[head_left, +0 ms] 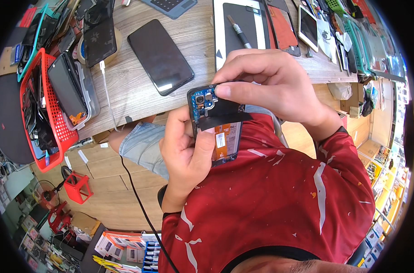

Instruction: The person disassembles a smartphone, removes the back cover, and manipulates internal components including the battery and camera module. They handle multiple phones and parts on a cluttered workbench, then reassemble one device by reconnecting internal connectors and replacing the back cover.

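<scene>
An opened phone [229, 143] is held over my lap, its back off, with a blue circuit board and camera at the upper left and an orange flex cable by the battery below. My left hand [184, 150] grips its left edge, thumb lying across the front. A black film-like flap [225, 120] lies across the phone's middle. At the top edge, my right hand [266, 82] pinches the phone's frame between thumb and fingers; whether it also holds some small part is hidden. Just beyond, a dark phone [161, 57] lies on the wooden table.
A red basket [45, 77] full of phone parts hangs at the table's left edge, beside a clear tray [91, 86]. A brush-like tool [239, 32] rests on a white-bordered black pad [218, 27]. A white phone [308, 28] lies right. A white cable [106, 86] crosses the table.
</scene>
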`<state>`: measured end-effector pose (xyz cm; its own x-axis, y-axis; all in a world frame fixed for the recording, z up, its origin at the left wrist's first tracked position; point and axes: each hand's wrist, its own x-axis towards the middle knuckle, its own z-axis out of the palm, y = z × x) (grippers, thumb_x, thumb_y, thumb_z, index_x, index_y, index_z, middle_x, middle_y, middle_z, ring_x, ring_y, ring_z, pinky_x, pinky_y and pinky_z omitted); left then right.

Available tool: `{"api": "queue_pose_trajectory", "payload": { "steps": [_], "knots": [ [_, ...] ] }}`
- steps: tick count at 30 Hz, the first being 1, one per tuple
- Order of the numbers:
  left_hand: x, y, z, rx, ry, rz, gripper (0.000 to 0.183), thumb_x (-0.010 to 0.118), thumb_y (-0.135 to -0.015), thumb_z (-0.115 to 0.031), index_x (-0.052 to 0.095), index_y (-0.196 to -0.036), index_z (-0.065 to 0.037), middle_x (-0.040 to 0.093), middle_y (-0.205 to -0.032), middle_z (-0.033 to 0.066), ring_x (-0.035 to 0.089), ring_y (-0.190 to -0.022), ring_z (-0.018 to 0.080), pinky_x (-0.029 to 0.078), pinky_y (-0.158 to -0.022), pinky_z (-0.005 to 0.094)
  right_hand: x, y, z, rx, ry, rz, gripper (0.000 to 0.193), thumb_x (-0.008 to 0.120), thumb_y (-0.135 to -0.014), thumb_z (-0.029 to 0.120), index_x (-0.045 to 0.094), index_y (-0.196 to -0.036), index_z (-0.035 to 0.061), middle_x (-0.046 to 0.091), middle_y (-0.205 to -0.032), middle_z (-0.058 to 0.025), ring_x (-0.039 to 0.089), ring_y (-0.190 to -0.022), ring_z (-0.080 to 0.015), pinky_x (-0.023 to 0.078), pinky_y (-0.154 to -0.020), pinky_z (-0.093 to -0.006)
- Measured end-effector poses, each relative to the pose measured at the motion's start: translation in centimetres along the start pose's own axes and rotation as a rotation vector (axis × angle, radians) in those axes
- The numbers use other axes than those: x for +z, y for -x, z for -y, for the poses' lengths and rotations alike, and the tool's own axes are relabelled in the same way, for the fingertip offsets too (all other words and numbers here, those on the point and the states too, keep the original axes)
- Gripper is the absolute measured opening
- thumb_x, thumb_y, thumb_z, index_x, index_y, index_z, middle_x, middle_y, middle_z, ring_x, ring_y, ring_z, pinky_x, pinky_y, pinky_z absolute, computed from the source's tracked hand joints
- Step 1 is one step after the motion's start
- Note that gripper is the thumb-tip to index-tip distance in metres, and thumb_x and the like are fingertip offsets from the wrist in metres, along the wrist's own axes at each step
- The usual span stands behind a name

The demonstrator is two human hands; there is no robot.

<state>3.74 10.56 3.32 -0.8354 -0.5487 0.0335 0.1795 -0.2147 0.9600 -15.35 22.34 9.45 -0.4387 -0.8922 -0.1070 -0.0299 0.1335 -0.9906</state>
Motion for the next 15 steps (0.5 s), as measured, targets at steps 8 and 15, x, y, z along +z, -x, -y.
{"api": "queue_pose_trajectory", "payload": {
  "steps": [8, 15],
  "knots": [
    [0.7, -0.3, 0.0, -0.036, 0.140, -0.077, 0.033, 0.073, -0.103, 0.001, 0.057, -0.132, 0.005, 0.077, -0.114, 0.0111, 0.070, -0.099, 0.0081, 0.055, -0.088, 0.0237, 0.2, 0.2, 0.0, 0.007, -0.007, -0.015, 0.024, 0.076, -0.102, 0.008, 0.078, -0.122, -0.0040, 0.079, -0.107, -0.0070, 0.071, -0.098, -0.0096, 0.058, -0.087, -0.0262],
    [0.5, -0.3, 0.1, 0.017, 0.162, -0.107, 0.038, 0.072, -0.103, 0.002, 0.053, -0.136, 0.006, 0.073, -0.123, 0.0146, 0.069, -0.108, 0.0115, 0.055, -0.096, 0.0264, -0.4, 1.1, 0.1, 0.131, -0.194, -0.045, 0.030, 0.072, -0.104, 0.006, 0.074, -0.132, -0.0039, 0.080, -0.114, -0.0082, 0.072, -0.102, -0.0089, 0.059, -0.093, -0.0268]
  ]
}}
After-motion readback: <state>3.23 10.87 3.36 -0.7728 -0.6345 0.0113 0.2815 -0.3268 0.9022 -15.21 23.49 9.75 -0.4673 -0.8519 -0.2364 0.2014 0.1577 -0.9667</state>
